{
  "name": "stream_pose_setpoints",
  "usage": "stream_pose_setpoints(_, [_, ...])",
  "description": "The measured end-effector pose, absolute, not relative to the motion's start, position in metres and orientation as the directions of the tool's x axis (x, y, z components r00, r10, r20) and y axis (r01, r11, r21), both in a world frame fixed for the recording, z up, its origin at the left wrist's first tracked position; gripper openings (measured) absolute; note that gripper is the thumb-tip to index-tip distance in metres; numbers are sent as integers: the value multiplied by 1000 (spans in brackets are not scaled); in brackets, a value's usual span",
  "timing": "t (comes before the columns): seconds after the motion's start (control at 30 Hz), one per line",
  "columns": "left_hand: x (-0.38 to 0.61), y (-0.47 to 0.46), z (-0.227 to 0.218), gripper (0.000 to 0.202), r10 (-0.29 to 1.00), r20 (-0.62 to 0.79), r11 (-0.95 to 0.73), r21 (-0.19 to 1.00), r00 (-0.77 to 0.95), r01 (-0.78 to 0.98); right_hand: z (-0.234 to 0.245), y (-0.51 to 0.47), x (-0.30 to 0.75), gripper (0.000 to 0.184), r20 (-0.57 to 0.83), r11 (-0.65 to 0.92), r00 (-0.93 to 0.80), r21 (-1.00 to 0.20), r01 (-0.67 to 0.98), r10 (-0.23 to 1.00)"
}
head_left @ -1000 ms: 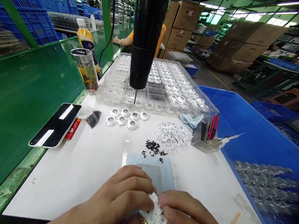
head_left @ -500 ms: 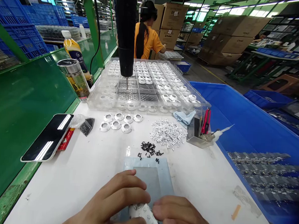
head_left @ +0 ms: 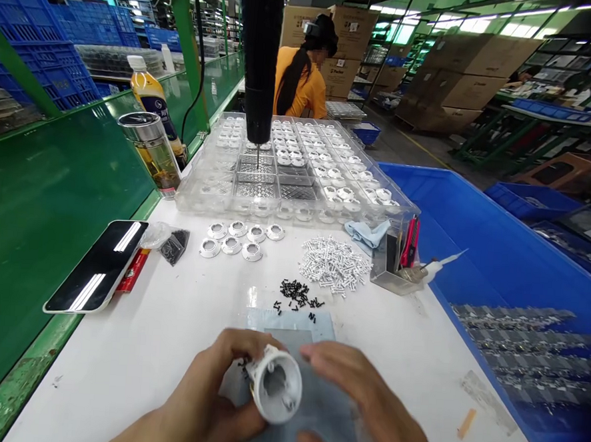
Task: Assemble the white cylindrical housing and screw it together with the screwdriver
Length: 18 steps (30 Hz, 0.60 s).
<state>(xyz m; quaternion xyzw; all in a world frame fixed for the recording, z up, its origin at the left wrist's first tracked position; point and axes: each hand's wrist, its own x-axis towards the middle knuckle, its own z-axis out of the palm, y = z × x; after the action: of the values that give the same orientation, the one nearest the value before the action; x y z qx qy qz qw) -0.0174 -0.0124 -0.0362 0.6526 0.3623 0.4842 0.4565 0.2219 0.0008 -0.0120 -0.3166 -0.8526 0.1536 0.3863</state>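
A white round plastic housing (head_left: 278, 387) is held in my left hand (head_left: 210, 389), its hollow round opening facing up toward me. My right hand (head_left: 365, 398) is just to the right of the housing, fingers apart and slightly blurred, with nothing in them. Both hands are over a light blue mat (head_left: 319, 326). Just beyond the mat lie a small heap of black screws (head_left: 295, 291) and a larger pile of small white pieces (head_left: 333, 263). Several silvery-white rings (head_left: 231, 245) sit farther left.
A black screwdriver (head_left: 261, 65) hangs over the clear compartment tray (head_left: 296, 211) of white parts. On the left are a phone (head_left: 97, 265), a glass jar (head_left: 152, 152) and a bottle (head_left: 155, 99). At right stand a tool holder (head_left: 392, 280) and a blue bin (head_left: 437, 196). A person (head_left: 304, 75) works beyond.
The white housing has been turned and raised, so its round opening now shows. My right hand has come off it and opened. The person beyond has leaned forward.
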Motion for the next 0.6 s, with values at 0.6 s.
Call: stream_pose_setpoints(0.6, [-10, -8, -43, 61, 937, 194, -195, 981, 290, -25, 41, 87, 195, 32, 457, 520, -257, -668, 533, 851])
